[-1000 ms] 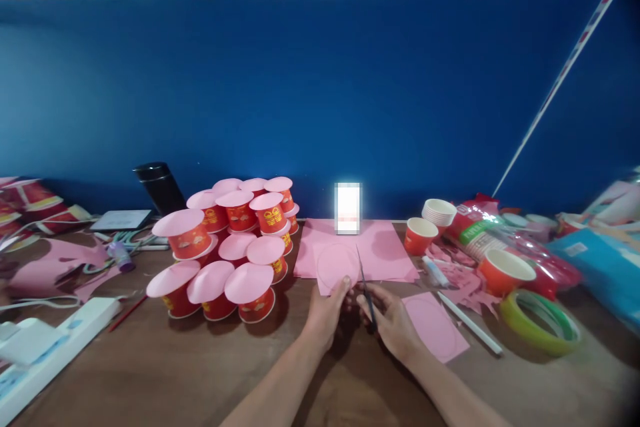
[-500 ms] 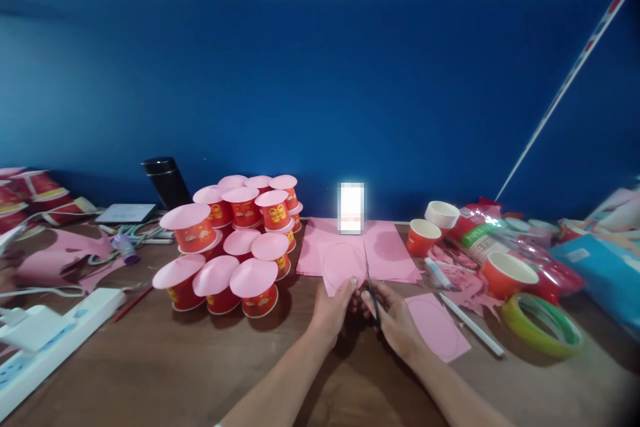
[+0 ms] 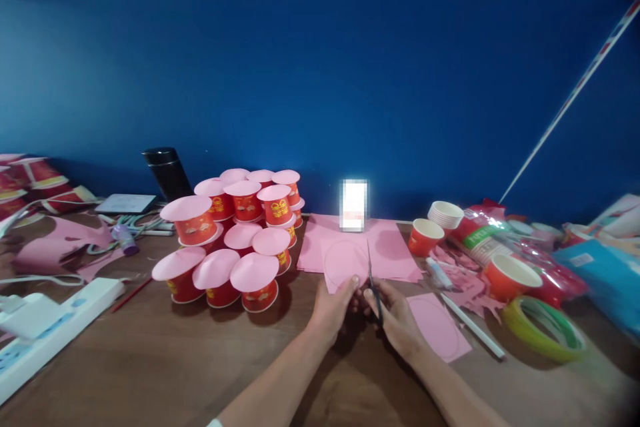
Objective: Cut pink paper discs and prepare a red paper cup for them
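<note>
My left hand [image 3: 333,310] pinches the near edge of a pink paper piece [image 3: 343,263] with a circle drawn on it. My right hand [image 3: 395,313] is closed round the handles of dark scissors [image 3: 373,277], whose blades point away from me along the right side of that piece. Under and behind it lies a stack of pink sheets [image 3: 387,250]. Another pink piece with a drawn circle [image 3: 437,327] rests on the wooden table [image 3: 150,360] just right of my right hand.
Red paper cups capped with pink discs [image 3: 235,240] are piled at the left. A black flask [image 3: 167,173], a white power strip [image 3: 45,327], a glue stick [image 3: 123,239], open red cups [image 3: 425,235], a white pen [image 3: 473,325], a green tape roll [image 3: 545,330], a blue wall behind.
My hands and the scissors have barely moved against the paper. The camera has tilted and shifted slightly, so everything sits a little to the right.
</note>
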Tool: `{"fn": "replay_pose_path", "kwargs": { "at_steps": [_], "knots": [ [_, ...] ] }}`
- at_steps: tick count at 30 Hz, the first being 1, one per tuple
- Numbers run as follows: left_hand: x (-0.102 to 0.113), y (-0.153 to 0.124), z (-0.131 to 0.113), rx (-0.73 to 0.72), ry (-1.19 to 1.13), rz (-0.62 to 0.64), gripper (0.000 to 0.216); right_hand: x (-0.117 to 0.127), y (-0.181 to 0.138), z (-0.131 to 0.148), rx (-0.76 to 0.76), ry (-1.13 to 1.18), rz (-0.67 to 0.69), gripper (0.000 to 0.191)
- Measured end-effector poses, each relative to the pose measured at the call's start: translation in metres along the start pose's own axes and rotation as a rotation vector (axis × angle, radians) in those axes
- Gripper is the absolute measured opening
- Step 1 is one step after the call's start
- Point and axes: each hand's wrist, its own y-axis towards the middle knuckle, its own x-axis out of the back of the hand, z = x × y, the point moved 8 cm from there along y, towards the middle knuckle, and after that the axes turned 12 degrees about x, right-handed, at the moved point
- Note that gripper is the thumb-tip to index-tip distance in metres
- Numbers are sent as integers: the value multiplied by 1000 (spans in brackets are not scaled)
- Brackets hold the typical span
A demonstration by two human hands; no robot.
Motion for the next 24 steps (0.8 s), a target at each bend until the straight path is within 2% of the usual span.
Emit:
{"fn": "replay_pose_path", "kwargs": {
  "at_steps": [9, 24],
  "knots": [
    [2, 2, 3, 25, 2, -28, 32, 1, 0, 1, 4, -1, -9, 40],
    [2, 3, 3, 45, -33, -5, 28, 1, -1, 0, -8, -13, -10, 40]
  ]
}}
